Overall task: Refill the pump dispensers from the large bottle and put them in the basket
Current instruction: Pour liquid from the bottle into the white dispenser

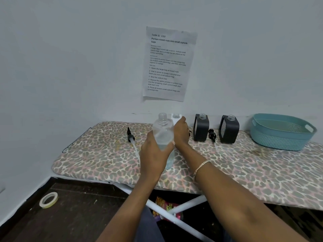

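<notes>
My left hand [153, 154] grips the large clear bottle [163, 131], uncapped and lifted upright above the board. Behind it stands a white dispenser [175, 117], open at the top, and my right hand [181, 132] is wrapped around its side. Two black dispensers [201, 128] [229, 130] stand open-necked further right. A black pump head with a long white tube [132, 138] lies on the left of the board, and another pump head [212, 135] lies between the black dispensers. The teal basket [281, 137] sits at the far right, with nothing visible inside.
Everything rests on a leopard-print ironing board [244, 172] against a grey wall with a taped paper sheet [167, 63]. A tape roll [49, 199] lies on the dark floor at left. A snack packet [166, 206] lies under the board by its white legs.
</notes>
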